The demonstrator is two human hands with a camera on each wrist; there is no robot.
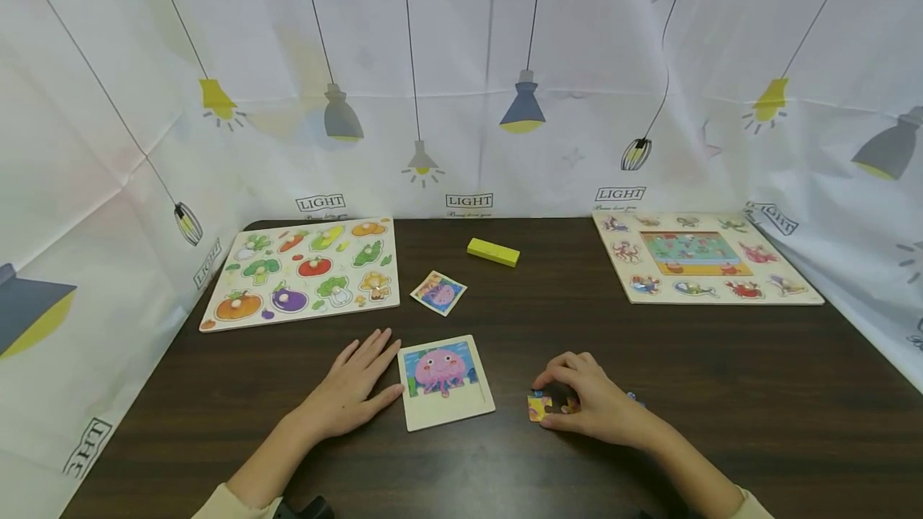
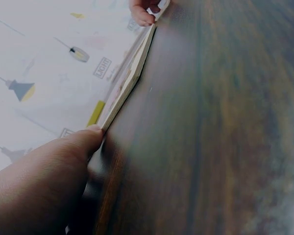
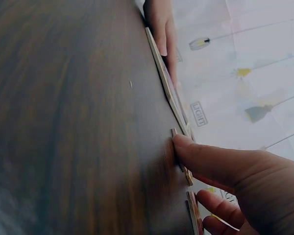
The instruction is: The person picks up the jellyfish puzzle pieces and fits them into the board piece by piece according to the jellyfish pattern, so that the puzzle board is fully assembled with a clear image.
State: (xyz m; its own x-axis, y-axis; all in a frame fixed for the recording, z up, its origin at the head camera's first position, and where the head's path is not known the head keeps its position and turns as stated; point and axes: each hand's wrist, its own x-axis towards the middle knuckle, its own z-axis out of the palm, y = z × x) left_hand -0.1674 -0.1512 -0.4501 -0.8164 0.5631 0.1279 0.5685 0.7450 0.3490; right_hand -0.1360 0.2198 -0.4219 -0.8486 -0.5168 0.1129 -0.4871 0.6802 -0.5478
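The right thumb and pointing finger were bent round a small yellow puzzle piece (image 1: 538,408), pinching it at its edges near the table top. That was the right hand (image 1: 594,405), and beneath it more bits poked out: an orange piece (image 1: 571,405) inside the curl of the fingers and a blue piece (image 1: 634,397) behind the knuckles.

The left hand (image 1: 353,392) lay flat, with its fingers straight and a bit apart. Its thumb and fingertips touched the left edge of a wooden puzzle tray (image 1: 461,411), which sat flat between the two hands. A pink jellyfish (image 1: 440,371) filled the top part, and the bottom part was plain wood.

Just past the tray lay a little picture card (image 1: 439,293), turned on a slant, and then a yellow block (image 1: 493,252).

Farther off on the dark table (image 1: 461,475), a vegetable board (image 1: 284,277) was on the left and a sea animal board (image 1: 721,299) on the right. Behind everything hung a white cloth (image 1: 461,114) with lamps on it.
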